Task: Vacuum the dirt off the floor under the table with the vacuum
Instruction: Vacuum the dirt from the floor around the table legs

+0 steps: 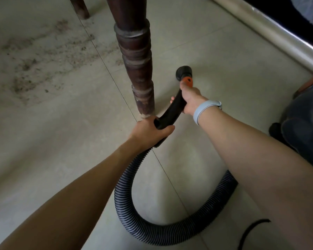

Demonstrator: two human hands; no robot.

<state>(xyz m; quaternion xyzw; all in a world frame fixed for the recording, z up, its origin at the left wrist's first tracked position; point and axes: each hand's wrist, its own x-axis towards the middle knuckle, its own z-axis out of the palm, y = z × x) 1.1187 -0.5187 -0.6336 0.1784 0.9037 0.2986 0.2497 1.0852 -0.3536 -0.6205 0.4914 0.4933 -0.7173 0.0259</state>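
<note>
- Vacuum nozzle (182, 72) sits right of the table leg (135, 56); both our hands, left (149, 131) and right (190, 100), grip the wand (170, 112).
- Dirt (43, 60) untouched; next, we judge, swing left past the leg.

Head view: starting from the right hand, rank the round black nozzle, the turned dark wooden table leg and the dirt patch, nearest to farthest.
From the right hand:
1. Round black nozzle, just beyond the hand.
2. Turned dark wooden table leg, to its left.
3. Dirt patch, far left, past the leg.
</note>
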